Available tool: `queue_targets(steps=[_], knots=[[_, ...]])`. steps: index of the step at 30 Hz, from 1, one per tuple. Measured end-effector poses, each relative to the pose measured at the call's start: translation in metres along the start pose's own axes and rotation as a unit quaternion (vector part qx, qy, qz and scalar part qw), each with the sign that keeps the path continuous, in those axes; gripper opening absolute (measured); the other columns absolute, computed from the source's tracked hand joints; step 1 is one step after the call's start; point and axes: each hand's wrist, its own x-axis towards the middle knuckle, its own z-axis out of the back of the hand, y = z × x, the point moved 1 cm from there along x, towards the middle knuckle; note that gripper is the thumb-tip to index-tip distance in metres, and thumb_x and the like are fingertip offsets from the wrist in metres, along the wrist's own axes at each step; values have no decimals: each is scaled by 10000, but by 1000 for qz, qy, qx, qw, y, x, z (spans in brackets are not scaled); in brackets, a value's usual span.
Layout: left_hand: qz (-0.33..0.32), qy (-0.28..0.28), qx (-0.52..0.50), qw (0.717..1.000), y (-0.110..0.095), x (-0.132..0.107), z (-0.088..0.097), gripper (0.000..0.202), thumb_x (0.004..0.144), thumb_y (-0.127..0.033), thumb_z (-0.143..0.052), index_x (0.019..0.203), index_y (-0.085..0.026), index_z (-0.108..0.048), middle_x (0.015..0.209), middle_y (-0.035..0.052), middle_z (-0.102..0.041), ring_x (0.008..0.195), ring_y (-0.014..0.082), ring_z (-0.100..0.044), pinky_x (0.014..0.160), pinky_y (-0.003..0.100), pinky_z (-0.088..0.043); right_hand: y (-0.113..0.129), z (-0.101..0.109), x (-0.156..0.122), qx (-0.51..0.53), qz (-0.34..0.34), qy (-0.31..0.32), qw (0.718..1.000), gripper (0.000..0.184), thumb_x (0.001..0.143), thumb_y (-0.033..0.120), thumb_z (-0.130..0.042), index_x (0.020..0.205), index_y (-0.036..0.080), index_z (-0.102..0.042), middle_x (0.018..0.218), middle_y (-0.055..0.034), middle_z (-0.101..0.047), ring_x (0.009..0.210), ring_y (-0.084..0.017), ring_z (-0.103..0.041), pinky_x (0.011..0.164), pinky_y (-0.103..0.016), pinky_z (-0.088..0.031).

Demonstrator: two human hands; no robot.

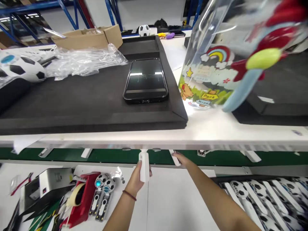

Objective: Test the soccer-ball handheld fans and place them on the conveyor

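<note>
My left hand (137,178) is closed round a small white handle-shaped part (144,166), held upright just below the shelf edge. A thin dark red band circles that wrist. My right hand (183,159) reaches forward to the green conveyor belt (108,155), its fingers at a small white piece (175,158) lying there; most of the fingers are hidden under the shelf edge. Other small white pieces are spread along the belt.
Above the belt, a white shelf (211,128) carries a black foam tray (72,99) with a phone (145,80), crumpled plastic wrap (81,61), football-patterned fans and a decorated clear jar (211,64). Below left are a red tape dispenser (83,197) and two fans; bottom right, a bin of fans (264,195).
</note>
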Motion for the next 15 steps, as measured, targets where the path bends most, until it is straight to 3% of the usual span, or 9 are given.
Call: queue_targets(steps=[4,7,11,15], knots=[[-34,65,-124,990,-19,-51,-11,360,754,-409,-570,1062,-225,-534,1098,99,-579,734,192,-576,641,350,-464,-11,-1,-48,36,63,51,996,437,684,314,-677,1062,204,-487,967,-39,-601,791,-191,-599,680,-323,-459],[-104,102,-192,971,-35,-76,-16,351,755,-393,-578,1068,-236,-554,970,85,-612,714,174,-556,590,301,-452,-12,-4,-96,55,128,56,989,521,623,423,-707,1053,258,-466,877,-12,-599,695,-184,-580,656,-316,-436],[-182,98,-173,963,-51,-110,-25,466,701,-468,-615,1137,-339,-511,968,50,-612,888,259,-565,673,386,-487,-4,-11,-154,99,180,90,975,499,698,551,-588,1092,285,-438,752,3,-570,600,-164,-534,573,-296,-407],[-260,144,-107,949,-62,-155,-43,397,720,-469,-591,1106,-431,-505,1168,57,-561,699,207,-593,489,275,-429,15,-17,-199,198,203,193,939,345,715,399,-637,1001,265,-499,947,-19,-562,725,-169,-565,619,-293,-425]])
